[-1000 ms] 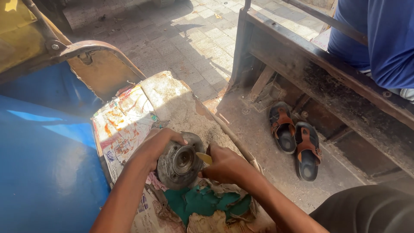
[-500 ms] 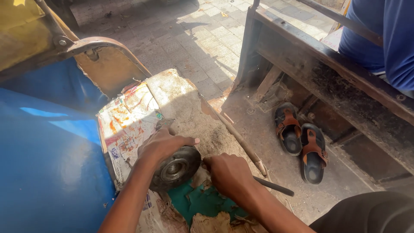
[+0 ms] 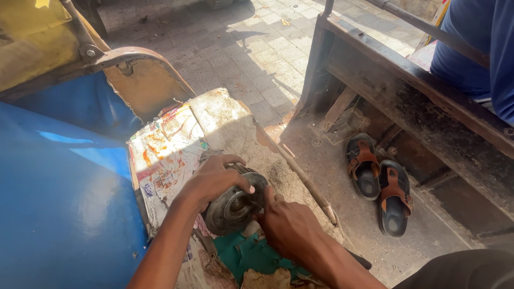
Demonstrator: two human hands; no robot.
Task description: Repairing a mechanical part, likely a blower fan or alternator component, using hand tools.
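The metal wheel part [image 3: 235, 206], a dark, greasy round piece with a raised hub at its centre, stands tilted on edge on the worktop [image 3: 235, 128], its face turned toward the camera. The left hand [image 3: 214, 179] lies over its top rim, fingers curled round the toothed edge, a closed grip on the part. The right hand [image 3: 286, 225] presses in just beside the hub from the lower right, fingers bent and touching the metal; whether that grip pinches anything small, I cannot tell.

Under the part and to its left lies a sheet of printed paper [image 3: 166, 155], white with red and orange patches, crumpled and stained. Just below the part, a torn patch of green covering [image 3: 251, 257] shows through the worn surface. Beyond the part, the worktop is pale, dusty and cracked at its far end.

Left of the part, a big blue panel [image 3: 59, 203] fills the view, with a rusty curved metal frame [image 3: 139, 56] above it. Right of the part, a thin rod [image 3: 305, 179] runs along the worktop's edge. Further right, on the dusty floor, a pair of brown-strapped sandals [image 3: 380, 184] lies side by side. Beyond them, a dark wooden bench [image 3: 428, 91], and on it another person in blue clothing [image 3: 476, 48], well apart from the part.
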